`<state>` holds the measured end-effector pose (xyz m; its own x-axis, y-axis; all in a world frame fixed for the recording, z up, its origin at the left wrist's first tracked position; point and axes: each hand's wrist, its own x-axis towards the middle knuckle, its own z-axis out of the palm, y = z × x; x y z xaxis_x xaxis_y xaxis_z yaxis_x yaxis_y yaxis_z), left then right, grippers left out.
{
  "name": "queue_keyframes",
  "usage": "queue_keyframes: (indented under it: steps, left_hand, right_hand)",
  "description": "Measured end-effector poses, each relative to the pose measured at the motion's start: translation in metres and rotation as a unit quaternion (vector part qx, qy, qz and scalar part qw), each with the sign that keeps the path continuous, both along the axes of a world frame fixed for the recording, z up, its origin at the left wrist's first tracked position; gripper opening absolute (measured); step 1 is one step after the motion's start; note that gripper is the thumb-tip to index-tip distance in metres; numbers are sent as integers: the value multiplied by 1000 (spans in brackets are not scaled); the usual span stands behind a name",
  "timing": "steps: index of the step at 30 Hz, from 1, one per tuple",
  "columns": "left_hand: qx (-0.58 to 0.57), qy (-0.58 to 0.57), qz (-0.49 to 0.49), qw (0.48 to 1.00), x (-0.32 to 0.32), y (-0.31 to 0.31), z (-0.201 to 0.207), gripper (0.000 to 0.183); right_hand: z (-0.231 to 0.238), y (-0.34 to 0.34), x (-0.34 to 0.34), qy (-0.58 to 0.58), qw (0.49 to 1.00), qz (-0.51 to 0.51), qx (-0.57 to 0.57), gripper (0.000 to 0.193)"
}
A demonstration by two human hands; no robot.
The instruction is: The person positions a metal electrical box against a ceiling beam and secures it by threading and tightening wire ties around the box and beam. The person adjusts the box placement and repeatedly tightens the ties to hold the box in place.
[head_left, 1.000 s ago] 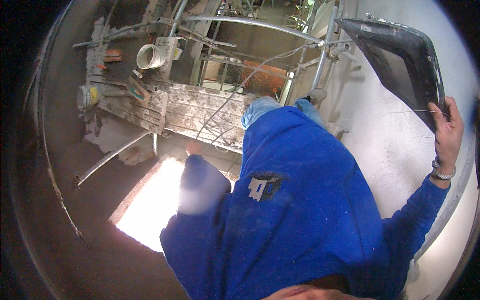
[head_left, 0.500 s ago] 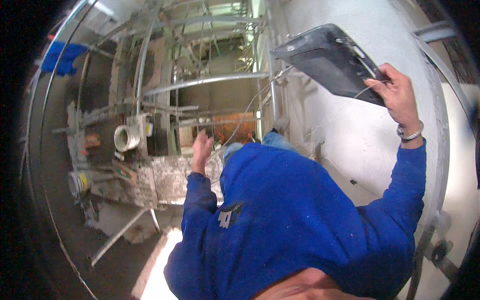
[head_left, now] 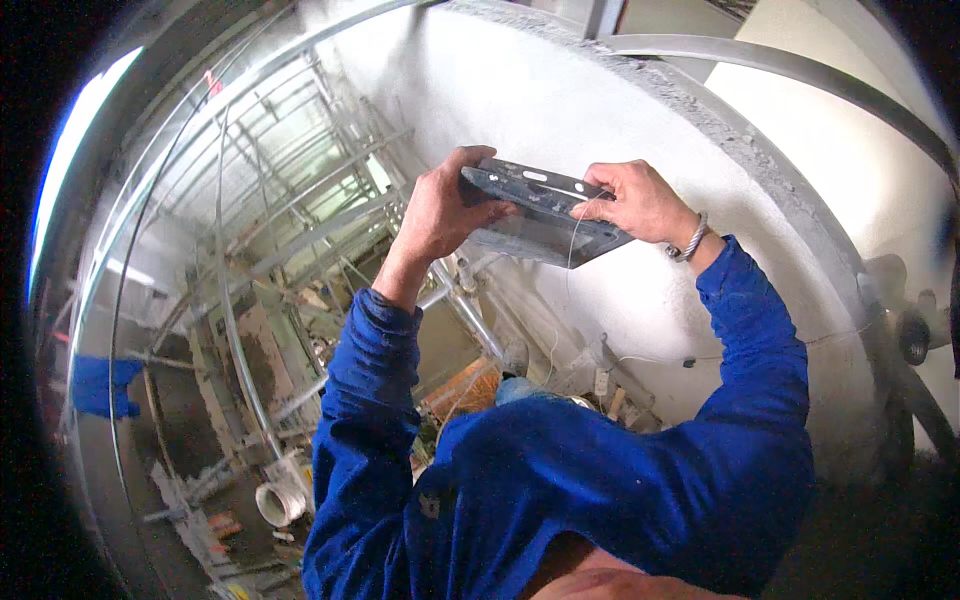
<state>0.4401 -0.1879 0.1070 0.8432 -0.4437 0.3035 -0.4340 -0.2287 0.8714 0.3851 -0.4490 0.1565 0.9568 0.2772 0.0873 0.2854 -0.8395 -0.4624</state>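
Observation:
A dark, flat, dusty panel (head_left: 535,213) with slots and holes along its upper edge is held up in front of me, near the white wall. What kind of thing it is I cannot make out. My left hand (head_left: 442,207) grips its left end, thumb along the near side and fingers behind. My right hand (head_left: 642,203) pinches its right upper corner. A thin pale wire (head_left: 572,250) hangs down beside the right hand's fingertips; whether those fingers also hold it is unclear. A twisted metal bracelet (head_left: 690,238) circles the right wrist.
Metal scaffold poles (head_left: 240,355) and framing fill the left side, far below in part. The white plastered wall (head_left: 720,200) rises ahead and right, with a rough grey ledge (head_left: 740,125) on top. A white pipe end (head_left: 279,503) and a blue cloth (head_left: 105,385) are at left.
My left hand has come up from low in front and taken hold of the panel's left end. The panel has moved left and turned edge-on. My view has swung right.

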Motion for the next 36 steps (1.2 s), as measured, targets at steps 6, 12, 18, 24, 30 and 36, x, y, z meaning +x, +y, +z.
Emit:
queue_keyframes:
  steps: [6, 12, 18, 24, 30, 36]
  left_hand:
    - [-53, 57, -95, 992, 27, -55, 12, 47]
    - [-95, 29, -166, 981, 78, -123, 23, 40]
    - [-99, 0, -208, 973, 154, -165, 61, 43]
    - [-123, -29, -224, 966, 232, -198, 76, 54]
    - [-172, -27, -41, 984, 282, -241, 47, 73]
    - [18, -305, 90, 948, 312, -261, 51, 44]
  right_hand:
    - [12, -51, -2, -19, 999, -40, 17, 32]
    - [28, -121, 36, 53, 996, -69, 29, 31]
    - [68, -155, 76, -18, 999, -37, 17, 37]
    - [85, -167, 137, -90, 985, -103, -102, 39]
    - [71, -182, 191, -104, 975, -125, -150, 45]
    - [55, -190, 244, -62, 965, -138, -216, 45]
